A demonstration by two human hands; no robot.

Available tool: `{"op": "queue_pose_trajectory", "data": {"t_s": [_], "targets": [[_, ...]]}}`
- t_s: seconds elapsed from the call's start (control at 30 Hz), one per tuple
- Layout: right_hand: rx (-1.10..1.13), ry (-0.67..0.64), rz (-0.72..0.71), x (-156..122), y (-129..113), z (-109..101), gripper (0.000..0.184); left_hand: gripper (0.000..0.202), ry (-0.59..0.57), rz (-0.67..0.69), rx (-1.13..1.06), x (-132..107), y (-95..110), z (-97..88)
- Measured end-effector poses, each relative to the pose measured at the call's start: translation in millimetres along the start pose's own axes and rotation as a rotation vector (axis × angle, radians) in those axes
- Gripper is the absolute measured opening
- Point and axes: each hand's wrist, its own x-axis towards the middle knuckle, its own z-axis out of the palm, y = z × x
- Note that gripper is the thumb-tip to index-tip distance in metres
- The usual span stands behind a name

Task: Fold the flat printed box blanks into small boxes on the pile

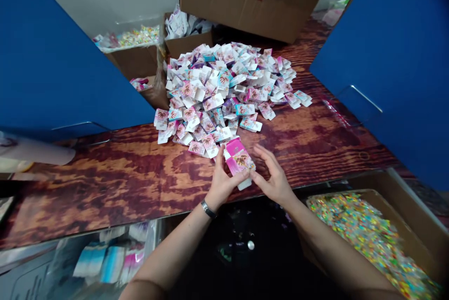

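Pink printed carton (pixel 239 160), white flap out, gripped by fingers of left hand (pixel 221 182) and right hand (pixel 274 179).

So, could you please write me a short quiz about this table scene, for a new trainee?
1. True or false: the pink box rests untouched on the pile of flat boxes.
2. Which wrist carries the watch? A) left B) right
3. What fills the cardboard box near the right hand?

Key: 1 false, the left hand holds it in front of the pile. 2 A. 3 small colourful pieces.
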Motion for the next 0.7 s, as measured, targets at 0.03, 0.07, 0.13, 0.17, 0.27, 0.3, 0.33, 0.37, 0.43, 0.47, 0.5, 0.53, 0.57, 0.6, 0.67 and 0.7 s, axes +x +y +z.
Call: {"op": "queue_pose_trajectory", "data": {"t_s": [0.03,0.07,0.13,0.17,0.27,0.3,0.33,0.37,0.43,0.47,0.5,0.53,0.57,0.6,0.67,0.7], "targets": [[-0.003,0.000,0.003,-1.1,-2.8,0.7,0.050,0.102,0.016,0.036,0.065,-1.7,-1.6,-1.9],[0.003,0.000,0.013,-2.0,-5.5,2.1,0.044,0.106,0.015,0.073,0.125,-3.5,-2.8,-3.5],[0.004,0.011,0.031,-3.2,-9.8,5.6,0.035,0.112,-0.015,0.149,0.234,-7.1,-3.9,-6.5],[-0.007,0.015,0.030,-3.5,-10.9,7.1,0.032,0.112,-0.037,0.181,0.285,-8.9,-3.9,-8.2],[-0.037,0.012,-0.006,-4.0,-9.3,9.1,0.030,0.104,-0.126,0.228,0.416,-13.2,-3.9,-14.9],[-0.042,0.005,-0.026,-4.3,-7.5,8.9,0.030,0.102,-0.146,0.241,0.458,-14.1,-4.5,-17.5],[-0.048,-0.003,-0.046,-4.9,-5.4,8.6,0.030,0.102,-0.153,0.261,0.507,-14.8,-5.8,-20.1],[-0.059,-0.010,-0.065,-5.7,-3.2,8.2,0.031,0.103,-0.147,0.290,0.564,-15.1,-7.6,-22.6],[-0.105,-0.018,-0.098,-8.3,0.2,7.6,0.033,0.107,-0.106,0.363,0.692,-15.5,-12.3,-27.0],[-0.133,-0.014,-0.109,-10.1,1.4,7.6,0.034,0.108,-0.084,0.398,0.756,-15.5,-14.4,-28.8],[-0.158,-0.006,-0.117,-12.1,2.2,7.8,0.035,0.108,-0.068,0.429,0.814,-15.5,-15.7,-30.3],[-0.176,0.003,-0.121,-14.3,2.7,8.0,0.036,0.108,-0.064,0.456,0.862,-15.2,-16.0,-31.6],[-0.187,0.012,-0.120,-16.5,3.2,8.4,0.037,0.108,-0.073,0.479,0.905,-14.6,-14.9,-32.8],[-0.192,0.020,-0.119,-18.7,3.9,8.9,0.037,0.109,-0.089,0.502,0.940,-13.6,-12.6,-33.8],[-0.198,0.034,-0.115,-22.8,5.6,10.2,0.038,0.110,-0.133,0.567,0.989,-10.0,-5.1,-35.6],[-0.201,0.041,-0.112,-24.6,6.6,11.0,0.037,0.108,-0.166,0.608,1.005,-7.6,-0.9,-36.3]]}}
